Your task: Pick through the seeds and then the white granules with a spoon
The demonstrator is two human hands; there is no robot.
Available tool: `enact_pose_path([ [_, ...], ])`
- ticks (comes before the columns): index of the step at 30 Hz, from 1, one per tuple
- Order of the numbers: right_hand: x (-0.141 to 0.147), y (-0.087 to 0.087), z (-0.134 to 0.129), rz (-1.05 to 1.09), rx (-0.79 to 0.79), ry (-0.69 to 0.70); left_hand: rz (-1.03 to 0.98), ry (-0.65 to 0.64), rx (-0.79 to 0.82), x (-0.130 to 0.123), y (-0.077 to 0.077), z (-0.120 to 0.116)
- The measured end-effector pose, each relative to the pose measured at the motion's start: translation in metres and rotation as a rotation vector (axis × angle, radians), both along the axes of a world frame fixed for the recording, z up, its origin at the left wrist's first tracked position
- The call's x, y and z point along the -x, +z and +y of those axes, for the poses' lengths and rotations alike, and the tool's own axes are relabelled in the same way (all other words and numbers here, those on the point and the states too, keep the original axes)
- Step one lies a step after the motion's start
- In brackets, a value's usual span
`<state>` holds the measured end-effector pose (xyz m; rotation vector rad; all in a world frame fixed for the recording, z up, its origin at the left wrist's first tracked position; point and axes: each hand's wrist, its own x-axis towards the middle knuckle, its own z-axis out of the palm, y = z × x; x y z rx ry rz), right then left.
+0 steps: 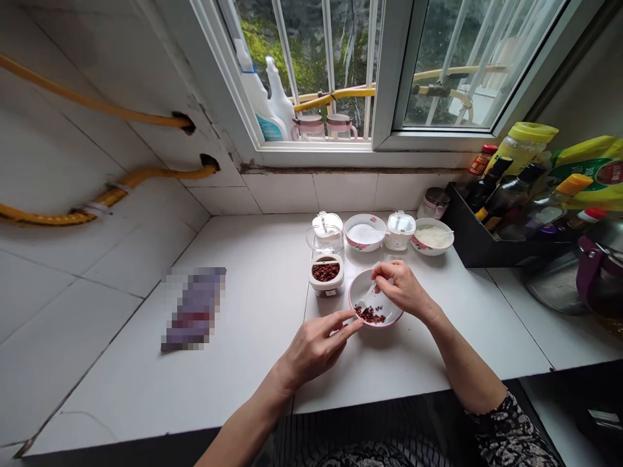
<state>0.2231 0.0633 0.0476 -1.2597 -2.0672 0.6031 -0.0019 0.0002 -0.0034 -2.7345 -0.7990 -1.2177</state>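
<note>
In the head view, the right hand (400,285) pinches the handle of a small white spoon (370,291) between thumb and fingers, while the left hand (316,342) is not clenched: its fingers stretch out, their tips at the near-left rim of the bowl (392,311) that the spoon dips into. The spoon's long axis runs slantwise, handle at the far right, scoop at the near left, so the scoop lies leftward of the right hand and just beside the left fingertips; the handle belongs to the right hand alone. Dark red-brown peppercorns (372,315), as they appear, lie loose on the near side of the bowl's floor, right by the scoop. Just left of the bowl stands a jar (329,286) with its clear lid raised, filled with similar peppercorns. Counted out: two hands, one spoon, one open jar, and three bowls in all, the other two being a floral bowl with white contents (366,233) and a floral bowl with off-white contents (432,236), both farther back; two white-lidded canisters, one behind the jar (327,224) and one between those rear bowls (400,231); one dark-lidded jar (433,203) near the wall
</note>
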Motion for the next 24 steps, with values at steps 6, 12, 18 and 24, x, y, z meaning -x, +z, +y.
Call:
enact_pose_path([
  [6,-0.007,0.005,0.001,0.216,0.157,-0.071,0.008,-0.007,0.000,0.000,0.001,0.000],
  [12,-0.011,0.004,0.007,0.470,0.344,-0.110,0.008,0.001,-0.003,0.000,0.001,0.000],
  [18,-0.009,0.003,0.011,0.545,0.373,-0.122,0.002,-0.005,-0.017,-0.001,0.002,0.001],
  [24,-0.009,-0.001,0.016,0.602,0.332,-0.160,0.004,-0.001,-0.016,-0.002,0.003,0.001],
])
